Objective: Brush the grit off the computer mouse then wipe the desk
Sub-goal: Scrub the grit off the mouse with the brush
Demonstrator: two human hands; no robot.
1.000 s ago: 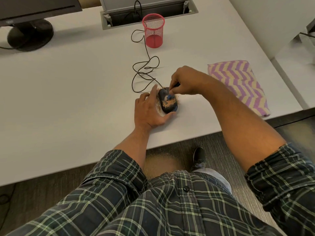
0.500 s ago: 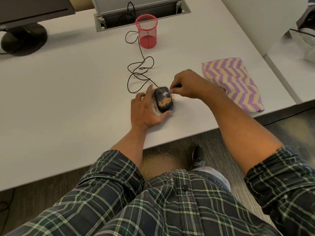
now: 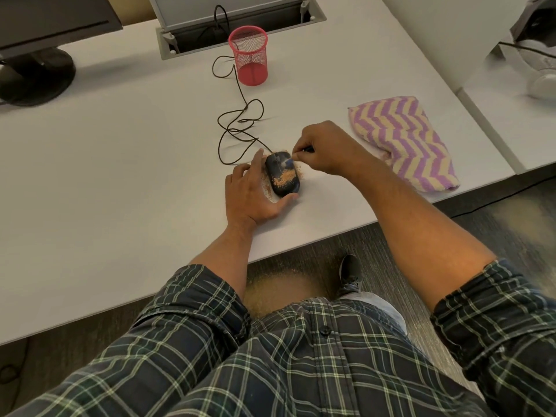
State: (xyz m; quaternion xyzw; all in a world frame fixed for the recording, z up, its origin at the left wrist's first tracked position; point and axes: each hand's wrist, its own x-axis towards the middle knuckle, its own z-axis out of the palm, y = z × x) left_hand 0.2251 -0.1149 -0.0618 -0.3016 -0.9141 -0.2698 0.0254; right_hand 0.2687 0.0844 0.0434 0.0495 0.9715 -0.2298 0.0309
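A black wired computer mouse [image 3: 282,176] lies near the front edge of the white desk [image 3: 126,164], with orange grit on its rear half and around it. My left hand [image 3: 251,194] holds the mouse steady, fingers along its left side and thumb at its rear. My right hand [image 3: 326,147] pinches a small brush [image 3: 290,160]; its blue bristles touch the front of the mouse and its dark handle end pokes out past the fingers. A purple and yellow zigzag cloth [image 3: 403,139] lies folded to the right.
The mouse cable [image 3: 237,124] loops back toward a red mesh pen cup [image 3: 249,60] and a grey cable tray [image 3: 237,25]. A monitor base [image 3: 33,76] stands at the far left. Another desk [image 3: 517,94] adjoins on the right. Grit lies on the floor below.
The brush tip has moved from the middle of the mouse toward its front. More of the front half shows black, and grit has spread onto the desk beside it. My left hand has stayed put.
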